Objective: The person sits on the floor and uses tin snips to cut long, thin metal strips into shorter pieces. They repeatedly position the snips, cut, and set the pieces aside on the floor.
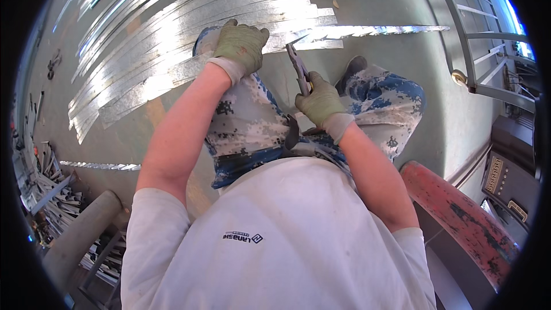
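My left hand (240,49), in a green work glove, rests over my raised knee beside a spread of shiny metal strips (166,40). Its fingers curl downward, with the tips hidden, so what they grip cannot be made out. In my gloved right hand (321,103) is a pair of dark pliers (298,66), pointing away from me. The jaws sit near the ends of the closest strips. Just beyond them, a narrow strip with a jagged-looking edge (379,30) stretches to the right. My legs in camouflage trousers (247,120) are bent beneath my arms.
A metal rack frame (473,51) stands at the far right, above a dark case (508,183). Close on my right is a worn red cylinder (459,218); a grey one (86,235) lies left. Scrap pieces (57,195) are piled at the left edge.
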